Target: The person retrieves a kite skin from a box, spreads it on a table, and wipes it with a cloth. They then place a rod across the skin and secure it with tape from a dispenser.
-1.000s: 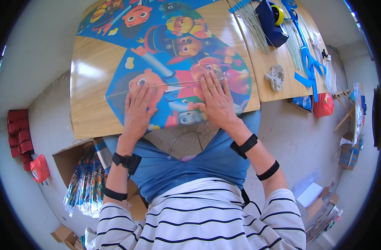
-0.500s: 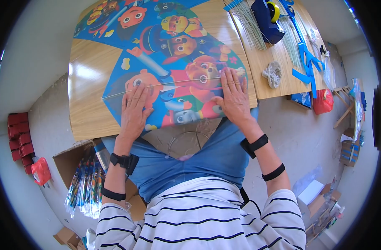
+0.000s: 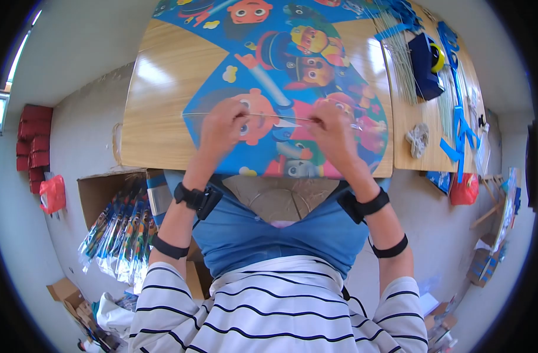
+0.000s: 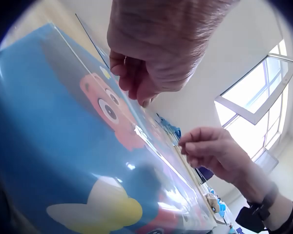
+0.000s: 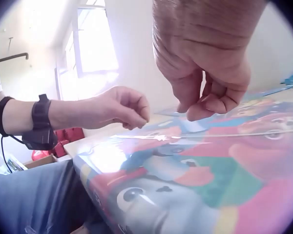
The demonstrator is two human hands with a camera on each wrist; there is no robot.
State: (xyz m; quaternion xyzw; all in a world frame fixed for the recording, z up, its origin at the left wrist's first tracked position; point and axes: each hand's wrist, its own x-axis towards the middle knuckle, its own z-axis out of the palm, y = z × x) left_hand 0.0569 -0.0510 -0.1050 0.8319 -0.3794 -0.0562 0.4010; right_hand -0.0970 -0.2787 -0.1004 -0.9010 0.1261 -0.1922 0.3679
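A glossy cartoon-printed sheet (image 3: 233, 141), cut like a kite, covers the near part of the table. Across it runs a thin pale rod (image 3: 281, 118). My left hand (image 3: 222, 132) is over the printed face, its fingers curled and the tips drawn together close to the rod. About a hand's width to the right, my right hand (image 3: 335, 136) has its fingers bent the same way, tips together. In the right wrist view, the left hand (image 5: 119, 108) and right hand (image 5: 210, 73) both appear raised over the rod (image 5: 244, 134), and nothing shows between their fingertips.
More printed sheet (image 3: 304, 17) extends across the table's far side. On the adjoining right table lie thin rods (image 3: 398, 70), a tape dispenser (image 3: 425, 67), blue strips (image 3: 457, 135) and a clear bundle (image 3: 418, 140). Left below, a carton (image 3: 98, 197) holds packaged items.
Both hands lay flat on the sheet along the rod; now they are lifted with fingers curled, closer together. The right hand first slid right. The head view has shifted, so the table appears further right.
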